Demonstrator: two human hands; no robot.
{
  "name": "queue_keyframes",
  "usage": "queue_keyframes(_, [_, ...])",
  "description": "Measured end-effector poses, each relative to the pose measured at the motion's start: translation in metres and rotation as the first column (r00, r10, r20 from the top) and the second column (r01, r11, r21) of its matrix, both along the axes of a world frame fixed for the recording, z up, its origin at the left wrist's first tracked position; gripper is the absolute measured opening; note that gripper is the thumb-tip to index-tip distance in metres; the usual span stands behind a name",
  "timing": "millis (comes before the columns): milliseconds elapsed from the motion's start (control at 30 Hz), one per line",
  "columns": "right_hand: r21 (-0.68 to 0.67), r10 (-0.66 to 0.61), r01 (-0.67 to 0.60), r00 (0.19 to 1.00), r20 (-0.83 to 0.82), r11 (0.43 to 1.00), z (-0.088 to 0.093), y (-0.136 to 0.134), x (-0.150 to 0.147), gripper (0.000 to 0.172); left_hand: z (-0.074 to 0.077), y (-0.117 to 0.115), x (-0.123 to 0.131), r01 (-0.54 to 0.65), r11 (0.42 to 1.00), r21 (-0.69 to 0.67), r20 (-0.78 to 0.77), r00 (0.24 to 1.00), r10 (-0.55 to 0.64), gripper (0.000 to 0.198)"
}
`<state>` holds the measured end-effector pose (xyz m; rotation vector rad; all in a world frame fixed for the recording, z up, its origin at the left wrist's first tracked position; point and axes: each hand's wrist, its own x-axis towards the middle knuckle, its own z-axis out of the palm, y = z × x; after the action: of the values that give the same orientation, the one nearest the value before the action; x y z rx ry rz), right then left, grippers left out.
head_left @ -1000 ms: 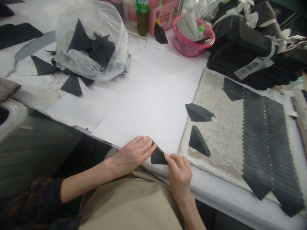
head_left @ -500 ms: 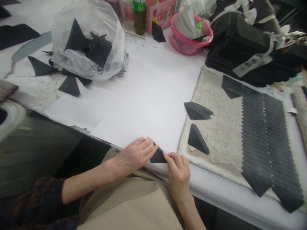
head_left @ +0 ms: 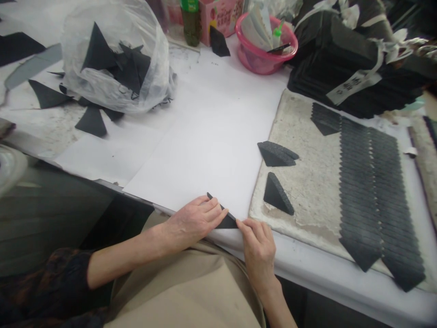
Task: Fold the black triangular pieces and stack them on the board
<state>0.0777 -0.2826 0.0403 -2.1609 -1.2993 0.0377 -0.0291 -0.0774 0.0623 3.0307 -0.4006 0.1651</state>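
Note:
A black triangular piece of sheet material [head_left: 228, 222] lies at the front edge of the white-covered table, with a narrow strip along its slanted side. My left hand [head_left: 194, 219] lies across its left part, fingers together and pressing on it, hiding much of the piece. At its right corner, my right hand [head_left: 256, 239] pinches the piece between thumb and forefinger. To the right, a black triangular piece with a speckled edge [head_left: 277, 193] rests on a pale worn board [head_left: 307, 182]. Behind it sits a similar speckled-edged piece [head_left: 277, 154].
Overlapping rows of black pieces [head_left: 358, 191] cover the board's right side. A clear plastic bag [head_left: 157, 77] holding black pieces stands at the back left, loose pieces [head_left: 91, 122] beside it. A pink basket [head_left: 266, 61], green-capped bottle [head_left: 191, 27] and tied black stack [head_left: 334, 59] stand behind.
The whole view has shifted slightly, so the table's things appear further left and up. The black piece's upper tip now shows beyond my left fingers. Both hands keep their hold.

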Motion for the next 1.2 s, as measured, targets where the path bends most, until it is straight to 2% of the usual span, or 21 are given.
queue_keyframes(267, [0.022,0.019,-0.019,1.0,-0.001,1.0,0.001,-0.001,0.0,0.024,0.006,-0.01,0.004,-0.005,0.999,0.033,-0.02,1.0,0.006,0.031])
queue_keyframes(400, [0.009,0.02,-0.021,1.0,0.008,1.0,-0.002,-0.002,0.0,0.025,0.004,-0.013,0.006,0.027,0.999,0.039,-0.033,0.999,-0.025,0.028])
queue_keyframes(567, [0.042,-0.003,0.003,1.0,-0.003,0.999,-0.002,-0.007,0.0,0.022,0.001,-0.018,0.007,0.013,0.999,0.052,0.004,1.0,-0.013,0.032])
queue_keyframes(767, [0.046,-0.021,0.022,0.999,-0.028,0.999,-0.004,-0.013,0.0,0.022,0.003,-0.022,0.01,0.017,0.998,0.066,-0.005,1.0,-0.017,0.03])
queue_keyframes(1000, [0.015,-0.032,0.032,0.999,-0.022,0.999,-0.003,-0.013,0.0,0.021,0.001,-0.028,0.015,0.041,0.999,0.017,-0.021,0.999,-0.04,0.023])
queue_keyframes(1200, [0.032,-0.118,0.122,0.987,-0.107,0.992,-0.005,-0.015,0.0,0.017,0.001,-0.029,0.016,0.036,0.999,0.003,-0.03,0.999,-0.036,0.028])
